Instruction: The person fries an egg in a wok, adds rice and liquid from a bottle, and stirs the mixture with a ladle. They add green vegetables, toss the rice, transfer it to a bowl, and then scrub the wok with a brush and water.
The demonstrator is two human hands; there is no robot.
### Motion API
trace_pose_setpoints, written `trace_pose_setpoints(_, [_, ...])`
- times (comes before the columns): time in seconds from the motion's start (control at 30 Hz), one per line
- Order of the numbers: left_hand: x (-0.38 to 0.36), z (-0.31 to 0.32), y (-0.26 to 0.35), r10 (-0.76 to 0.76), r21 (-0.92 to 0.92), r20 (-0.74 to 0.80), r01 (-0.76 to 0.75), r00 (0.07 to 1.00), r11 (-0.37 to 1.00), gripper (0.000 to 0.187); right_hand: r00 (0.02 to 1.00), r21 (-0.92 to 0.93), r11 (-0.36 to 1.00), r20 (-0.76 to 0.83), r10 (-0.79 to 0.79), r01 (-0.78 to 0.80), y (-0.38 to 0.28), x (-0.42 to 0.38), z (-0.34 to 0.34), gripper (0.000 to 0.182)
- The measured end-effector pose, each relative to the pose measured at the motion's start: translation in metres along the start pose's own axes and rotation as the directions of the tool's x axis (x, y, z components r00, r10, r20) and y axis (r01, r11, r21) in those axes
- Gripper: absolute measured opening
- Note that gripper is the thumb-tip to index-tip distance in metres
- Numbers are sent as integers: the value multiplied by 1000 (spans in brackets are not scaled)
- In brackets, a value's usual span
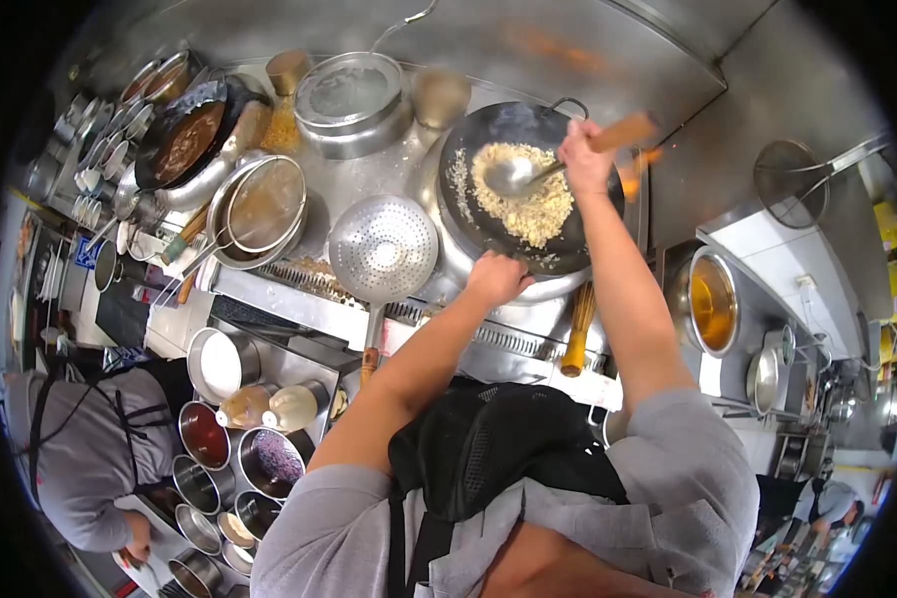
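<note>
A dark wok (458,214) sits on the stove with fried rice or a similar crumbly yellow food (533,214) in it. My right hand (586,157) is closed round the wooden handle of a metal ladle (511,175), whose bowl rests on the food. At the wok's near rim is my left hand (500,278), its fingers curled; whether it grips a cloth or the rim itself is hidden. A perforated skimmer (384,249) lies to the left of the wok, and a bamboo brush (579,334) stands just below it.
Flames (636,171) show at the wok's right side. Strainers over a pot (266,204), a lidded pot (353,105) and a sauce pan (191,140) stand left. Ingredient containers (272,461) are lower left, beside a co-worker (100,448). An oil bowl (714,301) is right.
</note>
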State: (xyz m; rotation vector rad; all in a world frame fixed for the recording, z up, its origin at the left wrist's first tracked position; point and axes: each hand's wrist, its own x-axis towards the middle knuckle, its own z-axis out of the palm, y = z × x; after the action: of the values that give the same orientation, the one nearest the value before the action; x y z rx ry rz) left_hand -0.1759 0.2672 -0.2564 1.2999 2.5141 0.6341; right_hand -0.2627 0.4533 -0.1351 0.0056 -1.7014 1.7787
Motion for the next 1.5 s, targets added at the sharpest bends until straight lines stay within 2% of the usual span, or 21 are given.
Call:
trace_pose_setpoints(0.07, [5,-4,-3,3,-19,7,-3,1000,1000,35,999,-371,928,17,32,-24,-27,13,24,21])
trace_pose_setpoints(0.2, [4,-4,-5,29,-4,51,-29,998,1000,38,996,-391,917,-15,-89,76,-57,15,43,21])
trace_pose_setpoints(0.27, [4,-2,-5,40,36,63,-43,997,998,34,994,78,991,-4,-107,107,-31,3,41,22])
trace_pose_setpoints(0.33, [4,-5,-5,60,34,83,-63,995,997,35,1000,-80,996,-20,22,-24,6,5,42,21])
trace_pose_setpoints(0.4, [4,-4,-7,79,15,74,-80,994,997,35,1000,-536,844,-26,5,-18,-36,4,65,23])
trace_pose_setpoints(0.5, [4,0,-9,80,-22,34,-80,996,997,36,993,-380,918,32,-110,114,-71,-23,70,25])
trace_pose_setpoints(0.67, [1,0,-8,100,-40,-20,-100,995,994,35,983,-279,960,183,27,26,-28,-59,46,34])
trace_pose_setpoints(0.73, [-2,1,-10,105,-48,-2,-105,995,993,30,996,-591,806,69,51,0,-51,-55,59,35])
trace_pose_setpoints(0.8, [-7,7,-15,143,-69,-68,-148,987,987,26,994,-557,830,-91,-58,-2,-94,-58,78,36])
trace_pose_setpoints(0.87, [-10,10,-18,170,-97,-137,-184,976,978,23,987,-500,864,-160,-31,-54,-103,-56,68,28])
trace_pose_setpoints(0.97, [-17,9,-18,207,-101,-120,-220,971,970,18,975,-220,972,-222,30,-80,-46,-62,44,26])
trace_pose_setpoints(1.0, [-20,9,-19,216,-81,-109,-225,970,971,24,980,-147,987,-198,35,-65,-34,-56,29,25])
trace_pose_setpoints(1.07, [-27,14,-17,227,-59,-102,-234,969,971,34,972,-238,971,-235,-26,-32,-49,-41,12,22])
trace_pose_setpoints(1.1, [-38,20,-16,213,-15,-144,-217,966,976,44,913,-101,994,-408,5,-51,-68,-39,14,21])
trace_pose_setpoints(1.13, [-44,24,-16,198,33,-198,-195,960,980,55,923,-35,999,-385,-5,-10,-84,-40,5,17])
trace_pose_setpoints(1.17, [-59,3,-5,148,-10,-71,-149,986,989,63,923,-20,1000,-384,-19,13,-96,-49,1,16])
trace_pose_setpoints(1.2, [-59,2,-3,141,-10,-81,-142,987,990,63,923,-5,1000,-384,-28,28,-103,-58,-1,15])
trace_pose_setpoints(1.23, [-63,4,0,121,17,-147,-119,982,993,63,877,-116,993,-480,-26,-35,-93,-64,10,17])
trace_pose_setpoints(1.33, [-68,8,11,70,56,-166,-62,984,997,66,992,123,992,-123,21,-5,-36,-59,-20,22])
trace_pose_setpoints(1.43, [-65,-2,20,-22,131,-71,31,997,991,68,976,89,996,-216,39,-20,-82,-42,-25,23])
trace_pose_setpoints(1.5, [-67,-5,17,-43,87,46,39,998,995,78,924,27,998,-378,-47,62,-113,-49,-17,21])
